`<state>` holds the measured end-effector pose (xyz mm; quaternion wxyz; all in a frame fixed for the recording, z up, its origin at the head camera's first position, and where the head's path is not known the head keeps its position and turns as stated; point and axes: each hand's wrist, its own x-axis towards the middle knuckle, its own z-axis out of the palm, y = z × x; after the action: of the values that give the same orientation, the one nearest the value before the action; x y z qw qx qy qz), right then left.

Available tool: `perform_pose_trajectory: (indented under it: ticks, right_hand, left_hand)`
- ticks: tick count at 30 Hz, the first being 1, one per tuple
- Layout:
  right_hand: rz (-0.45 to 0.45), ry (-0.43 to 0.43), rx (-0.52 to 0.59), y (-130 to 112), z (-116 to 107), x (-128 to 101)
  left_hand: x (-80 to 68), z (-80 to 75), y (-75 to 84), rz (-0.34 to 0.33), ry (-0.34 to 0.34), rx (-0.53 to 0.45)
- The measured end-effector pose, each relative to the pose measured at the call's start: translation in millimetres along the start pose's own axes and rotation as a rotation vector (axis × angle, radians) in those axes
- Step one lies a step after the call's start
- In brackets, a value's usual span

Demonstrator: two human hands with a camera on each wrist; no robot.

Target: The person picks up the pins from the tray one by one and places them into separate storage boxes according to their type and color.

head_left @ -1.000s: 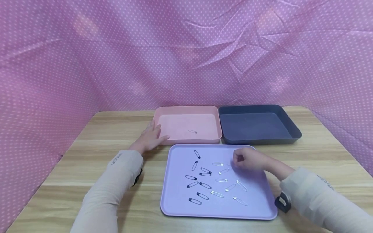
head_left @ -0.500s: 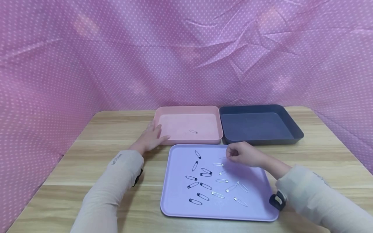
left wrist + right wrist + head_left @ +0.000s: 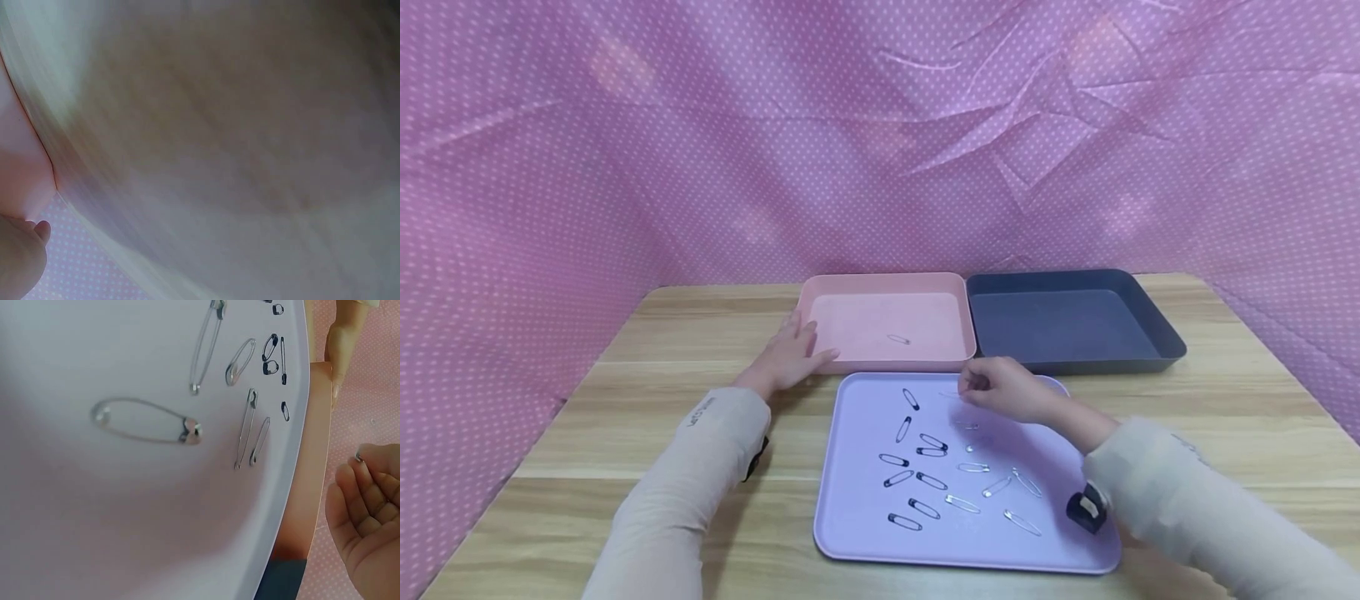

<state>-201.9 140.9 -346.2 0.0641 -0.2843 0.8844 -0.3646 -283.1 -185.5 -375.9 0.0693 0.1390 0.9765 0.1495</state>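
Observation:
In the head view my right hand (image 3: 1011,390) pinches a silver safety pin (image 3: 949,394) above the back of the lavender tray (image 3: 856,500). Its metal end also shows between thumb and finger in the right wrist view. My left hand (image 3: 784,358) rests with spread, straight fingers against the left front corner of the pink tray (image 3: 887,312). One safety pin (image 3: 898,339) lies in that tray. Several black safety pins (image 3: 906,522) lie on the left of the lavender tray. Several silver safety pins (image 3: 1022,522) lie on its right, some partly in shadow under my right arm.
A dark grey tray (image 3: 1060,321) stands right of the pink one, the two side by side behind the lavender tray. All three are on a wooden table (image 3: 700,333). A pink dotted cloth (image 3: 880,150) hangs behind. Fabric blurs most of the left wrist view.
My right hand has moved left and slightly back over the lavender tray, carrying the pinched silver safety pin toward the pink tray. The left hand has stayed in place.

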Motion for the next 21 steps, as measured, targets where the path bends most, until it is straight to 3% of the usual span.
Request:
perform_pose_trajectory:
  ticks: [8, 21]
  right_hand:
    - [0.069, 0.071, 0.03, 0, 4, 14]
    - [0.069, 0.134, 0.066, 1, 7, 32]
  left_hand:
    - [0.6, 0.7, -1.9, 0.012, 0.009, 0.0]
    - [1.5, 1.8, -2.5, 0.008, 0.009, -0.009]
